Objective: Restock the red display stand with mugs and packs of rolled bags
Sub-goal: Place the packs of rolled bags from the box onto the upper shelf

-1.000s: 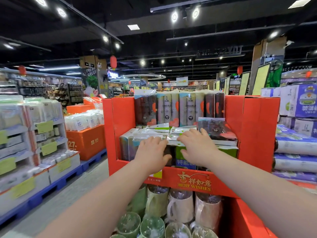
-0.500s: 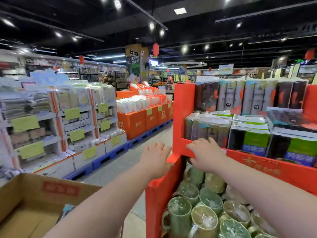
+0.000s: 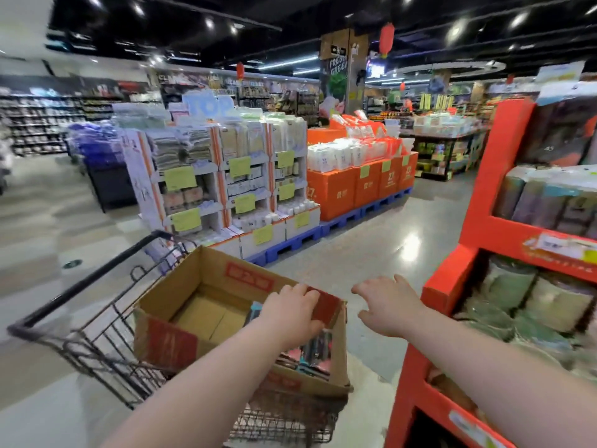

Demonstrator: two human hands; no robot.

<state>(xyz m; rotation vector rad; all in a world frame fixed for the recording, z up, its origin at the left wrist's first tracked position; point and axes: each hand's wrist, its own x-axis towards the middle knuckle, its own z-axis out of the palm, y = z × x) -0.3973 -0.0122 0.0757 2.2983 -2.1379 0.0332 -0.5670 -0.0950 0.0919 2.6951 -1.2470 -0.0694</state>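
Observation:
The red display stand (image 3: pixel 478 227) fills the right edge; packs of rolled bags (image 3: pixel 546 205) stand on its upper shelf and wrapped mugs (image 3: pixel 529 302) sit on the shelf below. An open cardboard box (image 3: pixel 181 292) rests in a black wire shopping cart (image 3: pixel 97 337) at lower left, with a few packs (image 3: pixel 311 357) in its near right corner. My left hand (image 3: pixel 292 313) reaches into the box over those packs, fingers bent down; whether it grips one is hidden. My right hand (image 3: pixel 387 307) hovers empty, fingers spread, between the box and the stand.
White shelving units with yellow price tags (image 3: pixel 226 176) and orange boxes on blue pallets (image 3: pixel 358 185) line the far side of the aisle. Shiny floor (image 3: pixel 371 250) lies between them and the stand. Store shelves run along the back left.
Both hands left the stand's shelf and swung left. The view turned from the stand to the cart, and my left hand now reaches into the cardboard box.

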